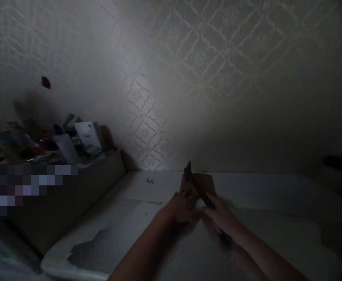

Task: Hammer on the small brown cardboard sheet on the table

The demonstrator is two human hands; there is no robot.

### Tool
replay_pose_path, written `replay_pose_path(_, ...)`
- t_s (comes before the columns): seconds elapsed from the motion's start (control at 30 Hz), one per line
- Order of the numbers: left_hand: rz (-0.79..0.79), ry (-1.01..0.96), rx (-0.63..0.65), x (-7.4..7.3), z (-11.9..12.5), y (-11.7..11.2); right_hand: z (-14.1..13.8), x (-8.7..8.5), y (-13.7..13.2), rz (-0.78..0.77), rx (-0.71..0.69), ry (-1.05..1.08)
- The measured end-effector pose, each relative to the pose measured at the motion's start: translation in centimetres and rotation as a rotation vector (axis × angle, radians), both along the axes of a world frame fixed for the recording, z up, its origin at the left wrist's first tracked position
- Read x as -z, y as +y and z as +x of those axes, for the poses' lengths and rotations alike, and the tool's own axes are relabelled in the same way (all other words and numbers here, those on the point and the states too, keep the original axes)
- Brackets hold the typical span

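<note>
The scene is very dim. Both my hands meet over a white surface point(276, 195). My left hand point(181, 205) is closed around the lower part of a thin dark flat object point(196, 185) that tilts up toward the wall. My right hand point(222, 216) pinches the same dark object from the right side. A brownish flat piece point(207, 181) lies just behind the hands; I cannot make out what it is.
A low shelf or box edge point(100, 168) at the left carries several boxes and bottles point(83, 138). Patterned wallpaper point(200, 58) covers the wall behind. A dark shape point(339, 164) sits at the far right. A blurred patch covers the lower left.
</note>
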State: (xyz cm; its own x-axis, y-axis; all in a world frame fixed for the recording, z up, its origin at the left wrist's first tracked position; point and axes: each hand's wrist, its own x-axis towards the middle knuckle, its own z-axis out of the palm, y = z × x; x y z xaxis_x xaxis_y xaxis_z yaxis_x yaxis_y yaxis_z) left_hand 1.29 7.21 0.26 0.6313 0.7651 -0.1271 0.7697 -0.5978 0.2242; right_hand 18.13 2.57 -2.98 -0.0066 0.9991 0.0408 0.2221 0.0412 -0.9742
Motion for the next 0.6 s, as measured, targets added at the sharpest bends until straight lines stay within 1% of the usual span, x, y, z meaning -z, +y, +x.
replay_pose_path(0.07, -0.004, 0.010, -0.002, -0.16, 0.06, -0.10, 0.06, -0.10, -0.13, 0.019, 0.007, 0.008)
replay_pose_path(0.23, 0.013, 0.004, 0.007, -0.17, 0.08, -0.10, 0.08, -0.57, -0.43, -0.021, 0.010, -0.019)
replay_pose_path(0.33, 0.011, 0.003, 0.009, -0.15, 0.06, -0.08, -0.05, -0.75, -0.39, -0.004, 0.019, -0.024)
replay_pose_path(0.6, 0.014, 0.004, -0.002, -0.27, 0.13, -0.25, 0.02, -0.49, -0.27, 0.034, 0.004, -0.013)
